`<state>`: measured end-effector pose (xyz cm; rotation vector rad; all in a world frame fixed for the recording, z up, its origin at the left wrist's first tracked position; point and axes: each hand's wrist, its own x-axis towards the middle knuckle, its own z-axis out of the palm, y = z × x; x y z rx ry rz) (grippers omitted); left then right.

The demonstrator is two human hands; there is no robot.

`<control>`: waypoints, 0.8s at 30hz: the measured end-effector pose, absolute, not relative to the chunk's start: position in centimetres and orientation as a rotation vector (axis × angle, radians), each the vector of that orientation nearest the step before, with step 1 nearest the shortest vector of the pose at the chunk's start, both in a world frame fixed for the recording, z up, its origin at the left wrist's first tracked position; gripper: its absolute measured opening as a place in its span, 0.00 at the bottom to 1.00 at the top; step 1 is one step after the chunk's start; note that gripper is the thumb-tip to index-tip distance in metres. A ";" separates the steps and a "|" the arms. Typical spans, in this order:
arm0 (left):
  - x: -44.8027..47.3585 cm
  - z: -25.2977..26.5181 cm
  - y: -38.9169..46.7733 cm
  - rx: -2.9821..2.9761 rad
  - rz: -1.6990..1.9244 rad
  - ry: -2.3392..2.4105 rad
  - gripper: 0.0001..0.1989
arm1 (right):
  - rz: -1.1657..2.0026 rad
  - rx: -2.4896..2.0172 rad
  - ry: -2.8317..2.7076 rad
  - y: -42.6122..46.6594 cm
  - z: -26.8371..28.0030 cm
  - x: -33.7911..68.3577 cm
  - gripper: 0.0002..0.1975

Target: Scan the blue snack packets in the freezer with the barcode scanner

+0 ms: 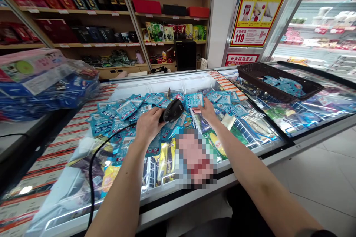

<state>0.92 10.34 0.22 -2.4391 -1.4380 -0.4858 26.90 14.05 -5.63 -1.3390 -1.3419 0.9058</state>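
The person's hands are well apart. The left hand [148, 122] is wrapped around the handle of a black scanner [174, 110], held above the glass-topped freezer [278, 156]; its long axis slants from the grip up and rightward, the head pointing toward a blue packet [194, 99]. The right hand [208, 110] pinches that packet at its right end, its long axis running crosswise, left to right. Loose blue pouches [128, 109] spread around both, and a cable [93, 159] trails from the scanner toward the person.

My feed shows bright white light from inside the long glass-topped freezer [155, 86], glare on the orange-and-white paper labels [26, 190], and stretched, blurry edges.
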 end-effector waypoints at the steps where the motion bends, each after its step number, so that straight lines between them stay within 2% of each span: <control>1: 1.0 0.2 10.3 -2.440 -0.485 -1.435 0.18 | 0.910 -1.322 -1.341 14.0 -5.6 26.9 0.23; 24: 1.1 0.2 10.4 -2.491 -0.501 -1.341 0.19 | 0.754 -1.353 -1.359 14.3 -6.0 27.0 0.19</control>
